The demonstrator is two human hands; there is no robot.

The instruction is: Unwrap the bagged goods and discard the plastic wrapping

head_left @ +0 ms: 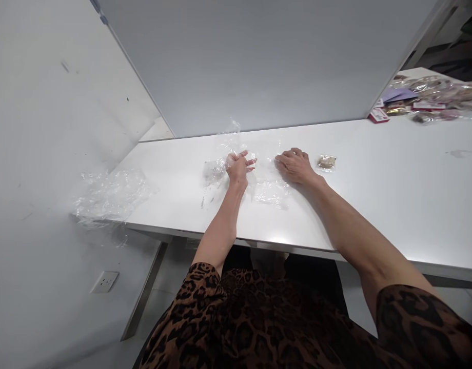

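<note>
Here, a small, pillow-shaped clear plastic packet with tan contents (327, 163) lies flat on a long, smooth white table (393, 205), and everything else can be placed from it. Just to the packet's left, apart from it, the person's right hand (295, 165) rests low over the tabletop, palm down, its fingers bent and close together; whether they pinch anything cannot be told. Farther left of the packet is the left hand (239, 166), its fingers partly spread, a couple of them pointing toward the right hand. Thin, wrinkled, transparent plastic film (272, 193) lies to the packet's left, between and around the two hands, bunching up beside the left one; how firmly that hand grips it is unclear.

Well to the left of the packet, a loose heap of crumpled clear plastic (113, 197) sits at the table's end, partly overhanging the edge. Behind the packet stands a tall, flat, pale grey panel (267, 61). Beyond the packet to the right is a pile of shiny, clear-wrapped goods (444, 95), with a flat purple piece (398, 95) and a small red-and-white box (379, 116) at its near left side.
</note>
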